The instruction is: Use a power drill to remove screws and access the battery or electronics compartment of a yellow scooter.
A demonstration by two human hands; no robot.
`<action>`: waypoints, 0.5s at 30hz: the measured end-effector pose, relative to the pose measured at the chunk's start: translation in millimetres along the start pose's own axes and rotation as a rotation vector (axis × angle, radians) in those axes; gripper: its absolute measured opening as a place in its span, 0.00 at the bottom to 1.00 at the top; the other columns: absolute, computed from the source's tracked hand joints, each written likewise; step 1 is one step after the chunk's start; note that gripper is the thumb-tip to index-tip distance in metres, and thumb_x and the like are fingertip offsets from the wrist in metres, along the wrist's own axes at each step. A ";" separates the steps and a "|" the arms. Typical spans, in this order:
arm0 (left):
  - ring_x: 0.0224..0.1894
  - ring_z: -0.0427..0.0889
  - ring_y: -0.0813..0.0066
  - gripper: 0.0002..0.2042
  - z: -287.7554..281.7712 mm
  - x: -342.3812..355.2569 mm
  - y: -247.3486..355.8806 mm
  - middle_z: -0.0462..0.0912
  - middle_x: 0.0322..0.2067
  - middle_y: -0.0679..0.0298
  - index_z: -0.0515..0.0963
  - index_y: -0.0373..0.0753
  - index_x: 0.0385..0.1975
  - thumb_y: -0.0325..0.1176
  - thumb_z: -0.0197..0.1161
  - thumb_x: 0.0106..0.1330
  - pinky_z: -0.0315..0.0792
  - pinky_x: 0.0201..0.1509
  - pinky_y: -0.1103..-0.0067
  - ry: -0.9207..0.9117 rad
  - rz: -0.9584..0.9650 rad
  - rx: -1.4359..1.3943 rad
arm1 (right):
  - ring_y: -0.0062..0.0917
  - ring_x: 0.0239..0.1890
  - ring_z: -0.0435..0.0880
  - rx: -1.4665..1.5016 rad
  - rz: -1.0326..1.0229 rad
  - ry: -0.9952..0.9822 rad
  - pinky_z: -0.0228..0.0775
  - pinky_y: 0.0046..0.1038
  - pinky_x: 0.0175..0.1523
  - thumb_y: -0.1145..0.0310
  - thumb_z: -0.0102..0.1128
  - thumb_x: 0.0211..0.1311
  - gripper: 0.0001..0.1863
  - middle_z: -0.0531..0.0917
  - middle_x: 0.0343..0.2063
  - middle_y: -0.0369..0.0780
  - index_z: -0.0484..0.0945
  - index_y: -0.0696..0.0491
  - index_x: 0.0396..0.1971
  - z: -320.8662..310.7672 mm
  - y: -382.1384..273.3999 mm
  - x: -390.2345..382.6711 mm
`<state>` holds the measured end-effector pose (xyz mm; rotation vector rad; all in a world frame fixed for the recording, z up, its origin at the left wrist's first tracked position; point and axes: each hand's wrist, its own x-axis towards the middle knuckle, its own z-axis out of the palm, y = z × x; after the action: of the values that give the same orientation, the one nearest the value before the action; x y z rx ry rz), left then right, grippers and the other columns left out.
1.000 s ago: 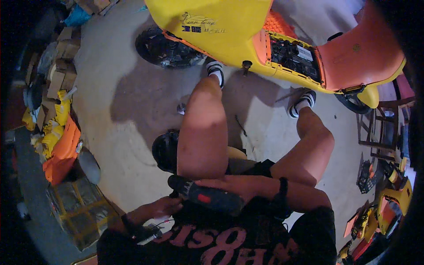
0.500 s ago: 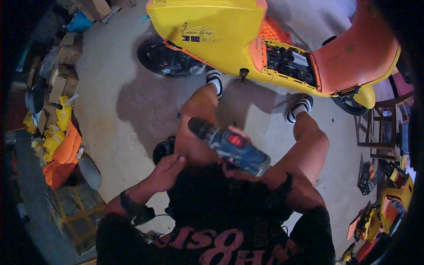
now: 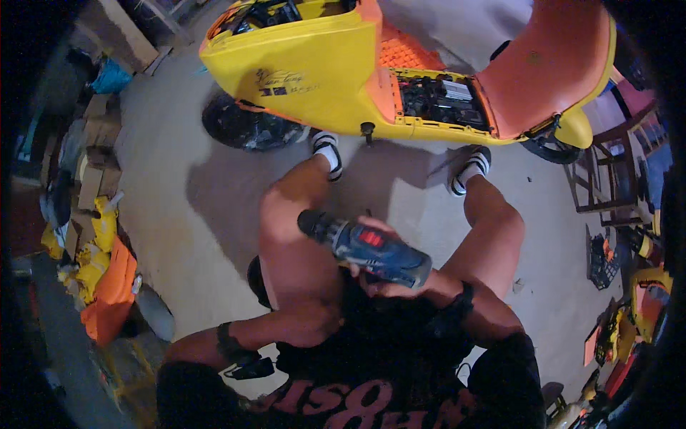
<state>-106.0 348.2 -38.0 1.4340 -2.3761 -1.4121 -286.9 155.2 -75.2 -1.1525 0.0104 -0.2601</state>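
My right hand (image 3: pixel 389 289) is wrapped round a blue cordless drill (image 3: pixel 382 256) with a red patch on top. The drill lies level over my lap, its black chuck pointing left over my left thigh. My left hand (image 3: pixel 320 323) lies low against my left thigh by the dark shirt, its fingers hidden. Ahead stands a yellow and orange scooter (image 3: pixel 321 79), with an open bay (image 3: pixel 443 100) of black parts and a silver box in its floor section.
Cardboard boxes (image 3: pixel 100 171) and yellow and orange pieces (image 3: pixel 113 286) line the left side. On the right are a wooden frame (image 3: pixel 607 171), a black basket (image 3: pixel 602 261) and loose coloured panels (image 3: pixel 647 300). My feet rest on the floor near the scooter.
My left hand has moved right and down into my lap, out of clearer sight. The drill stays in my right hand. The view has tilted up, showing more of the scooter's front.
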 end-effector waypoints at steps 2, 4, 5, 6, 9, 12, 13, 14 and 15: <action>0.31 0.79 0.46 0.09 20.8 6.9 -18.1 0.78 0.29 0.49 0.74 0.34 0.38 0.30 0.53 0.60 0.72 0.33 0.57 -0.058 -0.032 -0.102 | 0.33 0.62 0.65 -0.032 0.005 -0.006 0.59 0.34 0.64 0.73 0.68 0.47 0.47 0.64 0.61 0.45 0.51 0.53 0.68 5.7 -1.7 2.5; 0.34 0.79 0.51 0.10 25.6 14.8 -26.8 0.78 0.33 0.49 0.73 0.33 0.39 0.29 0.52 0.60 0.72 0.37 0.59 -0.151 0.092 -0.038 | 0.36 0.70 0.56 -0.050 -0.042 0.003 0.50 0.34 0.70 0.72 0.69 0.46 0.44 0.56 0.68 0.47 0.57 0.54 0.66 9.6 1.6 2.9; 0.35 0.79 0.53 0.10 24.7 21.3 -29.4 0.78 0.35 0.50 0.73 0.33 0.39 0.29 0.52 0.59 0.73 0.39 0.60 -0.203 0.160 -0.009 | 0.36 0.69 0.57 -0.080 -0.069 0.018 0.51 0.34 0.70 0.71 0.69 0.46 0.45 0.56 0.67 0.47 0.57 0.54 0.66 10.0 3.9 2.9; 0.36 0.78 0.56 0.11 9.0 31.6 -15.2 0.77 0.37 0.50 0.73 0.33 0.41 0.29 0.51 0.60 0.72 0.41 0.62 -0.317 -0.096 -0.231 | 0.34 0.65 0.60 -0.122 -0.097 0.007 0.54 0.34 0.67 0.72 0.68 0.46 0.45 0.59 0.64 0.46 0.55 0.53 0.67 8.2 6.2 1.7; 0.41 0.76 0.62 0.14 -40.1 49.9 29.5 0.77 0.40 0.51 0.71 0.32 0.47 0.29 0.48 0.63 0.71 0.47 0.65 -0.491 -0.597 -0.645 | 0.27 0.50 0.74 -0.222 -0.169 -0.061 0.68 0.32 0.54 0.75 0.67 0.50 0.49 0.71 0.50 0.42 0.45 0.50 0.69 3.9 8.2 2.7; 0.45 0.75 0.66 0.16 -13.0 43.6 23.2 0.77 0.43 0.52 0.68 0.32 0.52 0.31 0.46 0.67 0.70 0.51 0.68 -0.424 -0.499 -0.611 | 0.25 0.46 0.77 -0.225 -0.178 -0.069 0.71 0.31 0.50 0.76 0.67 0.50 0.51 0.74 0.47 0.41 0.43 0.50 0.70 10.2 2.0 6.3; 0.46 0.75 0.67 0.16 21.2 38.5 -1.5 0.77 0.45 0.53 0.68 0.33 0.53 0.31 0.45 0.68 0.69 0.52 0.69 -0.437 -0.466 -0.596 | 0.25 0.47 0.77 -0.265 -0.211 -0.066 0.71 0.31 0.50 0.76 0.67 0.50 0.51 0.74 0.47 0.41 0.44 0.50 0.70 13.7 0.5 11.0; 0.43 0.74 0.69 0.17 29.7 40.0 -12.6 0.76 0.42 0.56 0.67 0.34 0.54 0.33 0.45 0.69 0.69 0.48 0.70 -0.500 -0.473 -0.682 | 0.25 0.47 0.76 -0.399 -0.286 -0.047 0.72 0.31 0.50 0.76 0.68 0.49 0.51 0.74 0.47 0.41 0.44 0.50 0.70 11.8 2.3 12.0; 0.39 0.73 0.71 0.17 32.0 42.5 -19.0 0.75 0.39 0.59 0.67 0.35 0.54 0.35 0.45 0.69 0.69 0.43 0.72 -0.563 -0.484 -0.766 | 0.25 0.46 0.76 -0.457 -0.313 -0.036 0.72 0.30 0.49 0.76 0.67 0.50 0.51 0.74 0.47 0.41 0.43 0.49 0.70 10.4 1.7 11.4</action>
<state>-131.4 336.4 -87.1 1.5297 -1.3340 -2.7293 -274.1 162.8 -71.0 -1.6142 -0.1510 -0.5335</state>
